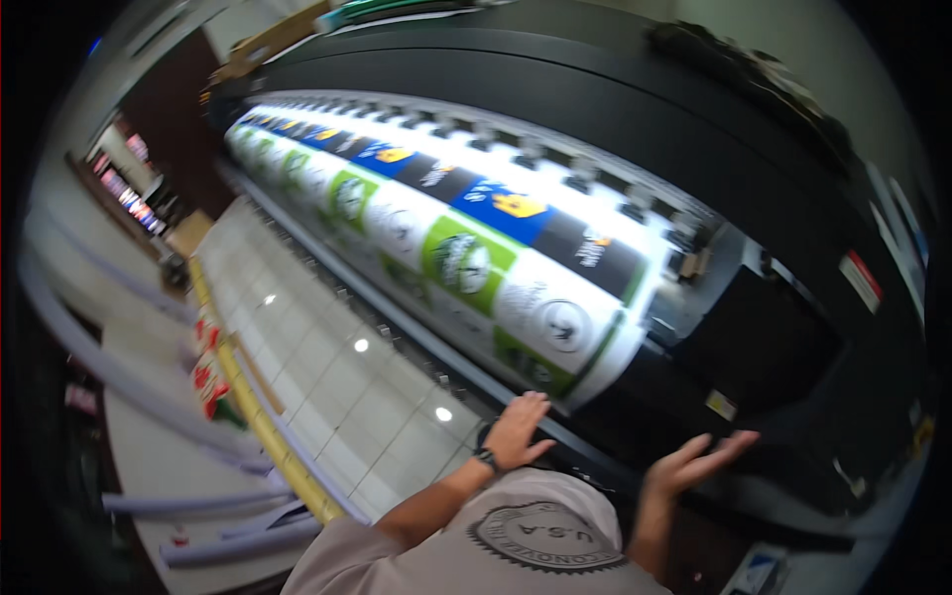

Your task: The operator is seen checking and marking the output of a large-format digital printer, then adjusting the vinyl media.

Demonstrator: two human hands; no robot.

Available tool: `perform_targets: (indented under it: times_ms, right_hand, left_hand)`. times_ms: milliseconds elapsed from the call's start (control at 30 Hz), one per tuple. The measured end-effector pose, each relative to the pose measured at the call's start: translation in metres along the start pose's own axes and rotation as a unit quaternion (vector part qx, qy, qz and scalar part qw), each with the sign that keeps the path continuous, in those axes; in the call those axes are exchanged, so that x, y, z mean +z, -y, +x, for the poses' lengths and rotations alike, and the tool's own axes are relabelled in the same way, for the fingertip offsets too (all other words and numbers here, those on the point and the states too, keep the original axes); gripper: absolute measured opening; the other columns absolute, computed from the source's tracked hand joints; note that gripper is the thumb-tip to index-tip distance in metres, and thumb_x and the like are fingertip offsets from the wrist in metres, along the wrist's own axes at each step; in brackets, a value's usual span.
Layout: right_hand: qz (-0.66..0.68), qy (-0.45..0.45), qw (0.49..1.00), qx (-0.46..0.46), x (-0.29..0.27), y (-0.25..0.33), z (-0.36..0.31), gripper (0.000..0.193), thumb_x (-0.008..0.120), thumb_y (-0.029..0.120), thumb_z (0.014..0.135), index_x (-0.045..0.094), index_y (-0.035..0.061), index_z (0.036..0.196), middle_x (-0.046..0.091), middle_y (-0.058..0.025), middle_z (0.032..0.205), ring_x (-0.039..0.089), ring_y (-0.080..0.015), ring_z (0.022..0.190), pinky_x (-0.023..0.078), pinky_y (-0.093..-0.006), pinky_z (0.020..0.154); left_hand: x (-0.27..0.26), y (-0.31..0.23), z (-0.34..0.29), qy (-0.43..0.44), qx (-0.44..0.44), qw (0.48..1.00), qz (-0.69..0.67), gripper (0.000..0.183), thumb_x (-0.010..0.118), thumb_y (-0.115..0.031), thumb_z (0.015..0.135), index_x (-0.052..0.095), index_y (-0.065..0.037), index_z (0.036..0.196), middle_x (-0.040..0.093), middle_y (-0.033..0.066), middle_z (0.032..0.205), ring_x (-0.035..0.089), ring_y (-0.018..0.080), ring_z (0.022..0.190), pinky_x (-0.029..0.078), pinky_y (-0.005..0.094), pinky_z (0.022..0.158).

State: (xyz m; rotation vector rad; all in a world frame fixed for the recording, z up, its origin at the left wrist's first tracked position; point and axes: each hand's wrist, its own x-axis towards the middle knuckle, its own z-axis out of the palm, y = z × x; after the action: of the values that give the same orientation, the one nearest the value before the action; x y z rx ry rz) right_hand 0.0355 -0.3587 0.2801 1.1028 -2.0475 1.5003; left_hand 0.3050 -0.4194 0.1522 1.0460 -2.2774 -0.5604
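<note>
A long black wide-format printer runs from the far left to the near right. Over its curved front hangs a printed sheet with rows of green, white, blue and dark grey panels. My left hand, a dark watch on its wrist, is at the sheet's lower near corner by the front bar. Its fingers are stretched out and hold nothing; whether they touch the bar I cannot tell. Held up before the printer's black right end, my right hand has its fingers apart and nothing in it.
Several pinch rollers line the sheet's upper edge. Left of the printer lies a glossy tiled floor, bordered by a long yellow tube. Pale rolls rest on a white surface further left. Dark cloth lies atop the printer.
</note>
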Motion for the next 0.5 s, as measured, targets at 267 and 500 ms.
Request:
perform_targets:
  times_ms: [267, 500]
  right_hand:
    - [0.174, 0.433, 0.884, 0.034, -0.049, 0.048, 0.017, 0.015, 0.074, 0.008, 0.080, 0.072, 0.0034, 0.095, 0.067, -0.0067, 0.068, 0.063, -0.0130, 0.055, 0.051, -0.0259, 0.055]
    - [0.330, 0.523, 0.776, 0.123, -0.073, 0.073, 0.016, 0.011, 0.070, 0.009, 0.089, 0.072, 0.0000, 0.095, 0.070, -0.0072, 0.073, 0.067, -0.0098, 0.065, 0.052, -0.0238, 0.060]
  left_hand:
    - [-0.002, -0.021, -0.024, -0.018, 0.025, 0.999, 0.043, 0.063, 0.074, -0.027, 0.081, 0.050, 0.000, 0.132, 0.054, 0.0176, 0.134, 0.044, 0.0388, 0.134, 0.027, 0.0551, 0.115]
    - [-0.009, -0.039, 0.025, -0.001, 0.094, 0.995, 0.020, 0.055, 0.073, -0.021, 0.082, 0.054, -0.002, 0.129, 0.056, 0.0161, 0.133, 0.047, 0.0365, 0.132, 0.036, 0.0513, 0.111]
